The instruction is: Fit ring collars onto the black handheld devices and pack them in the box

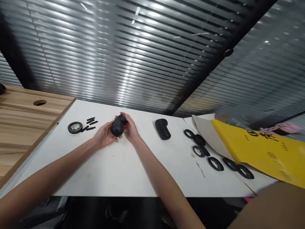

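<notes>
Both my hands are raised over the white table [102,171], closed around a black rounded piece [117,126]; its exact kind does not show. My left hand [104,136] cups it from the left and below. On the other side, my right hand [132,129] grips its right side and upper end, where a small shiny part shows. To the right lies a black bean-shaped piece [163,129] of similar size. Left of my hands are a black ring [75,127] with a notched inner edge and several short black strips [91,121].
Several more black rings [215,164] lie at the right, near a yellow printed bag or sheet [259,149]. A thin pale scrap [200,169] lies before them. A wood-grain desk [21,127] adjoins at left, and blinds behind glass [107,54] stand behind the table.
</notes>
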Demonstrator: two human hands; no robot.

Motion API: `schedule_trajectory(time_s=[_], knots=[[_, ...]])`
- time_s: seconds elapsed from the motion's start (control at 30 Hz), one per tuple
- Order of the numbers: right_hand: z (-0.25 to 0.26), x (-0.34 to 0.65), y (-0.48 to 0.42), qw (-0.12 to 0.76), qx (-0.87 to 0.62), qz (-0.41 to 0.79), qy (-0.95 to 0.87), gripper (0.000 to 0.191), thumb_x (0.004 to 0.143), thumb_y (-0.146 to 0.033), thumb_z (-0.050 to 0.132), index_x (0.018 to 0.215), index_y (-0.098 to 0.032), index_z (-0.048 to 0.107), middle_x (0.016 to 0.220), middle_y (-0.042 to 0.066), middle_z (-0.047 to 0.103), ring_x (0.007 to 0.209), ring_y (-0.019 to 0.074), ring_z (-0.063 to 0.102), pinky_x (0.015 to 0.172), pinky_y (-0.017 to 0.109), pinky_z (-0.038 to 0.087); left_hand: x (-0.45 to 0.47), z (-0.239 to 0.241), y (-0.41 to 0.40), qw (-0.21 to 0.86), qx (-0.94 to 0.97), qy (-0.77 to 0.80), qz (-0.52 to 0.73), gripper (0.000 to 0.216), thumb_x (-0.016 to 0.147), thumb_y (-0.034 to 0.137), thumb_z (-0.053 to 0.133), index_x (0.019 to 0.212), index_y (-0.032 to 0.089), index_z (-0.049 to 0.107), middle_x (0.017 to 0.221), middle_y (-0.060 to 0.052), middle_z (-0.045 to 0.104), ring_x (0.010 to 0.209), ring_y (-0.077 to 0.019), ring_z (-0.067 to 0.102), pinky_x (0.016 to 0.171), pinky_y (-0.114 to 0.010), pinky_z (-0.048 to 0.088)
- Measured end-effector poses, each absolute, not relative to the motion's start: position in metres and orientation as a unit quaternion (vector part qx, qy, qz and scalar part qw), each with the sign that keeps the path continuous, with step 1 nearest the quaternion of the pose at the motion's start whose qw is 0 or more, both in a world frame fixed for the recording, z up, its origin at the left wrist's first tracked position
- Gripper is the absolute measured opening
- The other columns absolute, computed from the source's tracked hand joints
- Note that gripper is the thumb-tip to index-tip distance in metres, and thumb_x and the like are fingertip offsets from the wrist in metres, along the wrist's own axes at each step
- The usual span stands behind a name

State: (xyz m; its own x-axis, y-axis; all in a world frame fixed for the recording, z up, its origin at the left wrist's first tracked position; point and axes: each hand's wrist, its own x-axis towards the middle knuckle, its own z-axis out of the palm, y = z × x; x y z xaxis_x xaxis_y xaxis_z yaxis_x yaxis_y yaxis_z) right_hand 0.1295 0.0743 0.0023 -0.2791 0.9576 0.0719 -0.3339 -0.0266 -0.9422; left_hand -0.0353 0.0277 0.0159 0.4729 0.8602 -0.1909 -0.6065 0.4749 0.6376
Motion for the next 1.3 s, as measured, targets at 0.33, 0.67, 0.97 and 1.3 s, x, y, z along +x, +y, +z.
schedule_trajectory(time_s=[0.33,0.67,0.97,1.3], knots=[[-0.005,0.126,0.078,0.544,-0.318,0.623,-0.464,0.046,0.086,-0.066,0.075,0.105,-0.024,0.076,0.112,0.004,0.077,0.105,0.0237,0.069,0.087,0.033,0.057,-0.029,0.015,0.015,0.723,0.345,0.371,0.470,0.100,0.083,0.043,0.089,0.166,0.046,0.034,0.108,-0.005,0.073,0.068,-0.0267,0.076,0.045,-0.029,0.056],[0.020,0.174,0.096,0.700,-0.343,0.391,-0.490,0.046,0.087,-0.066,0.075,0.102,-0.023,0.070,0.107,0.005,0.072,0.090,0.0190,0.070,0.078,0.030,0.056,-0.030,0.013,0.007,0.696,0.461,0.322,0.446,0.070,0.068,0.046,0.101,0.122,0.021,0.065,0.111,-0.009,0.070,0.074,-0.0230,0.072,0.044,-0.026,0.053],[0.074,0.353,0.058,0.583,-0.720,0.059,-0.373,0.021,0.080,-0.028,0.064,0.098,-0.021,0.058,0.100,0.005,0.070,0.093,0.0192,0.066,0.086,0.029,0.053,-0.028,0.010,0.014,0.730,0.436,0.335,0.407,0.074,0.059,0.046,0.105,0.114,0.018,0.066,0.105,-0.009,0.068,0.076,-0.0236,0.069,0.040,-0.027,0.051],[0.062,0.438,-0.027,0.300,-0.871,0.020,-0.389,0.026,0.070,-0.023,0.083,0.061,-0.022,0.059,0.069,0.003,0.067,0.079,0.0224,0.065,0.074,0.029,0.047,-0.027,0.009,0.015,0.736,0.396,0.346,0.428,0.064,0.054,0.038,0.101,0.104,0.015,0.069,0.104,-0.011,0.071,0.071,-0.0226,0.069,0.039,-0.027,0.048]])
